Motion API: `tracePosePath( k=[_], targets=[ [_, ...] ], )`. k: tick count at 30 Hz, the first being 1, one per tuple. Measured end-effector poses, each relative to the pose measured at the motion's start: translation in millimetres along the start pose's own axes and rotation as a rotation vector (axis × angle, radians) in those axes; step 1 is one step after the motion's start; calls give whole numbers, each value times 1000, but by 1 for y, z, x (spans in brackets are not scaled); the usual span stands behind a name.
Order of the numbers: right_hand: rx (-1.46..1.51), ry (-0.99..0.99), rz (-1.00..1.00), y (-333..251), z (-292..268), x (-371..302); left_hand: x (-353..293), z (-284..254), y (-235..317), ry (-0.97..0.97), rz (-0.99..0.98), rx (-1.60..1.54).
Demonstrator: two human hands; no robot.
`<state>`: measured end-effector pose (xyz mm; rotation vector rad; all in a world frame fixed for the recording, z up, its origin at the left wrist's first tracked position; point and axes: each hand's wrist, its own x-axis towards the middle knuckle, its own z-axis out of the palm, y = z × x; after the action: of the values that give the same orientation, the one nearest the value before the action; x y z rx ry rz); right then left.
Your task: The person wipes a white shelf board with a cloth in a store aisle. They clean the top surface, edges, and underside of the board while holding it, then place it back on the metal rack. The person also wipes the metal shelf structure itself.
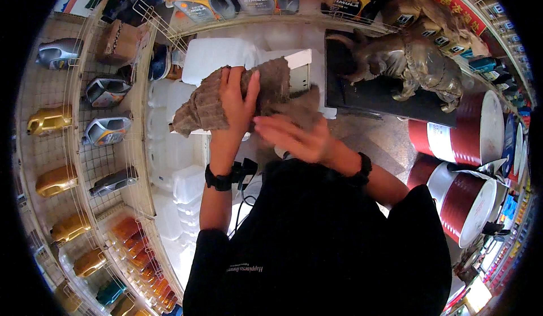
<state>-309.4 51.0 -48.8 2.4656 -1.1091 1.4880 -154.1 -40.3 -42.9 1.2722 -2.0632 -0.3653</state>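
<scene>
A rumpled brown cloth [203,105] lies over a white ledge or box [301,74] in front of me; part of what is beneath it is hidden. My left hand [236,102] rests on top of the cloth, its fingers stretched out and the thumb apart. Slightly blurred, my right hand [297,138] is at the cloth's near right side with straight fingers pointing left. Nothing shows gripped in either palm. The cloth's right end rises beside the right hand.
Behind the cloth stand white plastic jugs [218,59]. To the right, a bronze-coloured animal statue [396,61] sits on a black slab [362,98], above red-and-white drums [478,126]. Wire shelves [104,146] with oil bottles line the left. A black cable [242,208] hangs near my left wrist.
</scene>
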Motion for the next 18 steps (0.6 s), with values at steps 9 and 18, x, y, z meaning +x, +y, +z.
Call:
tracePosePath(
  k=[9, 18],
  targets=[
    [97, 246, 729, 37, -13, -30, 1, 1, 5, -34, -40, -29],
    [-96, 436, 540, 79, -16, 15, -6, -5, 27, -68, -51, 7]
  ],
)
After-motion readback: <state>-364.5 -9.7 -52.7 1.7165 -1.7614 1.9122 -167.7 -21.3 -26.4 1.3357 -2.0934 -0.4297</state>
